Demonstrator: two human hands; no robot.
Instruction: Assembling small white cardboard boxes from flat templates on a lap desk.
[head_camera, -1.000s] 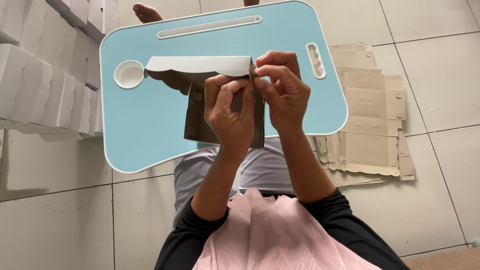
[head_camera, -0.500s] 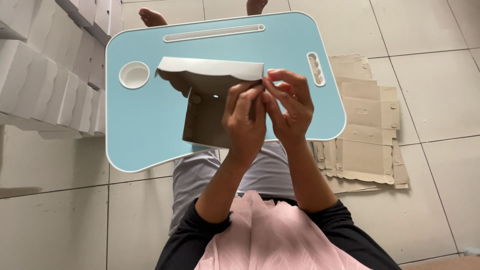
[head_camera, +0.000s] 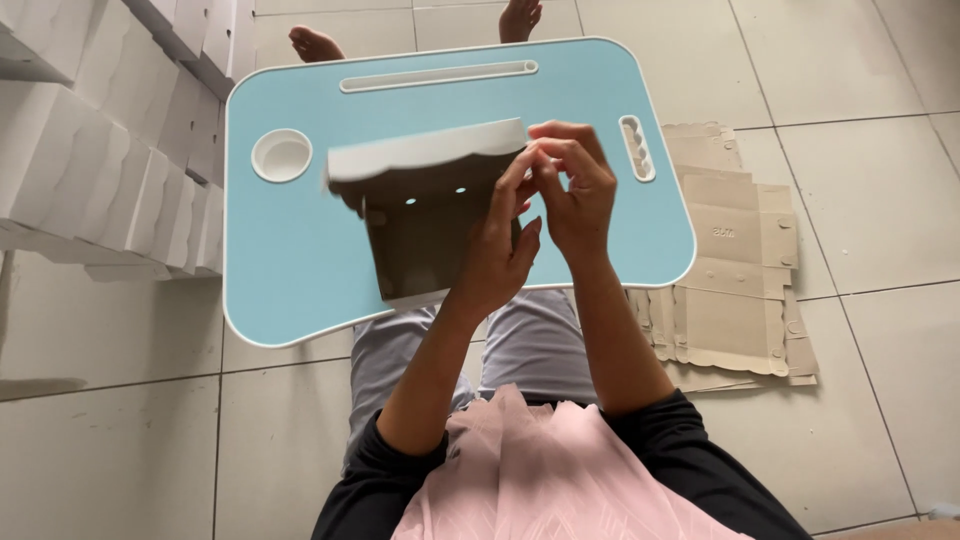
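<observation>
I hold a half-folded cardboard box (head_camera: 425, 205) over a light blue lap table (head_camera: 290, 260). The box is brown inside with small round holes, and its raised flap is white with a scalloped edge. My left hand (head_camera: 500, 250) grips the box's right side from below. My right hand (head_camera: 570, 185) pinches the right end of the white flap. Both hands meet at the box's right corner.
A stack of flat brown cardboard blanks (head_camera: 735, 270) lies on the tiled floor to the right of the table. Rows of folded white boxes (head_camera: 95, 150) are piled at the left. The table has a round cup recess (head_camera: 282, 155) and a long slot (head_camera: 440, 76). Bare feet (head_camera: 315, 43) show beyond its far edge.
The box has opened up and swung to the left, showing its brown inside. Both hands have stayed at its right corner while the view shifted slightly.
</observation>
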